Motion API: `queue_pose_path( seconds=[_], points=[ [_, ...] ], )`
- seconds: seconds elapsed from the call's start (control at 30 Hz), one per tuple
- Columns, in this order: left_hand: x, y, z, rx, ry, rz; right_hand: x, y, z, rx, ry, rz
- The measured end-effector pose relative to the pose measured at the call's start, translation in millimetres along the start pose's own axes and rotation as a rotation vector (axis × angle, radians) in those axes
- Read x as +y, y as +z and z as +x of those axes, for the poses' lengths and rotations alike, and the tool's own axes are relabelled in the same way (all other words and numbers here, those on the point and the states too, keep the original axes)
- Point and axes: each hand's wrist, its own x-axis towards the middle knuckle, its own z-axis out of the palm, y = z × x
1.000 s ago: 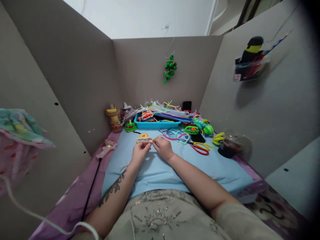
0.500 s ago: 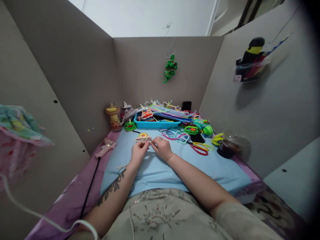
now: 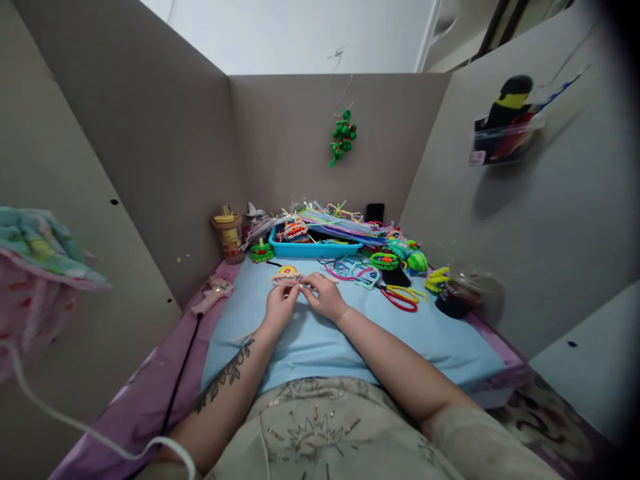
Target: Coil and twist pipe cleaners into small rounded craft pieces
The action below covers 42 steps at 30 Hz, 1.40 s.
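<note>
My left hand point(image 3: 282, 305) is closed on the lower edge of a small pink and cream pipe-cleaner figure point(image 3: 287, 277) with a yellow and pink round on top. My right hand point(image 3: 325, 297) pinches at the figure's right side, its fingertips meeting those of the left. What lies between the right fingertips is too small to make out; a pale strand end shows beside them. Both hands are just above the blue cloth point(image 3: 310, 340). A loose pale pipe cleaner point(image 3: 244, 336) lies by my left wrist.
A blue tray point(image 3: 316, 249) heaped with pipe cleaners stands at the back. Red-handled scissors point(image 3: 401, 300), a dark jar point(image 3: 453, 300) and finished green figures point(image 3: 384, 260) are on the right. A pink glue gun point(image 3: 213, 297) with a black cord and a cup point(image 3: 230, 240) are on the left.
The fingertips of both hands have shifted slightly against each other at the figure's edge. The whole view has moved a little; the other things stay in place.
</note>
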Motion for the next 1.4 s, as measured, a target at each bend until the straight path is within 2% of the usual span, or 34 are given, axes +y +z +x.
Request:
queue_pose_path(
  seconds=[0.17,0.43,0.63,0.87,1.2,1.4],
  points=[
    [-1.4,-0.5,0.5,0.004,0.002,0.001,-1.8,-1.7,1.6,-0.007,0.002,-0.032],
    [-5.7,-0.8,1.1,0.025,-0.106,0.006,1.8,-0.5,1.8,0.073,0.016,-0.116],
    [-5.9,0.3,1.8,-0.003,-0.188,-0.144,1.7,0.6,1.5,0.064,0.02,-0.188],
    [-0.5,1.2,1.3,0.022,-0.265,-0.176,-0.4,0.0,0.1,0.04,-0.012,-0.208],
    [-3.7,0.2,-1.4,0.03,-0.104,-0.032,-0.4,-2.3,1.2,0.018,-0.016,0.021],
    [-3.0,1.0,-1.6,0.001,0.015,-0.027,-1.0,-2.0,0.9,-0.018,-0.007,0.031]
  ],
)
